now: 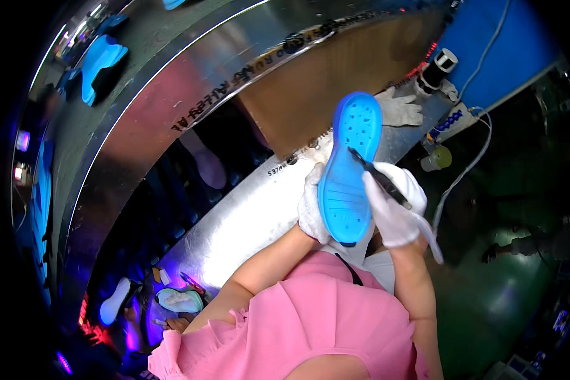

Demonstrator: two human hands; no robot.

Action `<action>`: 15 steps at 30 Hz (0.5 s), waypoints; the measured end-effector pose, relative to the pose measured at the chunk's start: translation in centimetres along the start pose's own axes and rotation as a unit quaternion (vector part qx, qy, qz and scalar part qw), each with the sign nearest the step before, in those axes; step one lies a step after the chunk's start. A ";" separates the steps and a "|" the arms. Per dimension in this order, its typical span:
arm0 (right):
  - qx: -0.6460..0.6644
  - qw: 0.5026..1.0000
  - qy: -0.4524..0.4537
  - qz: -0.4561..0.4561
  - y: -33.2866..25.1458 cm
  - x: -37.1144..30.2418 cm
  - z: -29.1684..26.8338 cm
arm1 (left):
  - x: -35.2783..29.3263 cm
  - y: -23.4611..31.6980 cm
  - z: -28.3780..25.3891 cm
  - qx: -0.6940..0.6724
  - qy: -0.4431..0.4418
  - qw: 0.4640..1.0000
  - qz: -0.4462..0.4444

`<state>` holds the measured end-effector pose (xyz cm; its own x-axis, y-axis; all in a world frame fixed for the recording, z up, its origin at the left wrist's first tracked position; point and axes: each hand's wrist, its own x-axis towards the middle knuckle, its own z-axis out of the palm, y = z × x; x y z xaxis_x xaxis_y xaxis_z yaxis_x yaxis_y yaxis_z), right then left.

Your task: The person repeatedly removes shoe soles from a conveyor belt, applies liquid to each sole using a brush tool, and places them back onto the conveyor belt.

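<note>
A bright blue shoe sole (346, 183) stands tilted up in front of me, its holed toe end pointing away. My left hand (310, 206), in a white glove, grips it along the left edge near the heel. In my right hand (392, 218), also white-gloved, is a slim black pen-like tool (391, 185), possibly a brush. The tool's tip rests on or just over the middle of the sole; contact is hard to tell. A loose end of white glove fabric hangs by my right wrist.
A metal bench (234, 237) runs beneath, with a brown board (335, 76) behind it. Beyond the sole lie a white glove (400, 107) and a black-and-white container (438, 68). Blue pieces (101, 60) lie on the conveyor, far left. Another person's hand (176, 325) shows lower left.
</note>
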<state>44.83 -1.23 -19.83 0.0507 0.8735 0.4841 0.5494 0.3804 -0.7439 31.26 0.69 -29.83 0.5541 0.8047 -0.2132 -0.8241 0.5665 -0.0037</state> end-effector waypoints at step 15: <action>0.093 0.990 -0.064 -0.079 -1.1 -1.9 -1.8 | 0.0 -1.0 4.5 0.066 -0.034 0.997 -0.004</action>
<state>45.69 -3.84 -19.11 -0.1357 0.8252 0.5483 0.3783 0.5546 -0.7411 32.58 0.91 -25.39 0.5705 0.8080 -0.1469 -0.7996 0.5874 0.1254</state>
